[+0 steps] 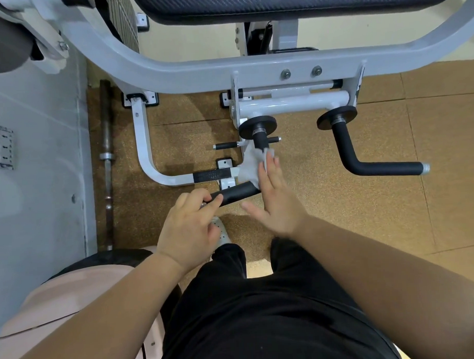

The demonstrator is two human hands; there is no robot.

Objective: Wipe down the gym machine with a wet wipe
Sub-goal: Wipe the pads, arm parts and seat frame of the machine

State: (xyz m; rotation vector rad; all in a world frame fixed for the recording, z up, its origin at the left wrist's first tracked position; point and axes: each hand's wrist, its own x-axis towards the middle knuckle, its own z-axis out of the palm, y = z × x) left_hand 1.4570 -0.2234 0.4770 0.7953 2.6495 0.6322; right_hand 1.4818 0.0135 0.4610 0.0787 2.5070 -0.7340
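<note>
Left hand [189, 229] grips the near end of the black handle [237, 194]. Right hand [275, 196], fingers extended, presses the wet wipe [250, 166] against the handle's bend.

1. No legible text, brand name, number or sign appears on the gym machine [199, 65].
2. The wall plate [4, 147] carries small marks; these are too blurred to read.
</note>
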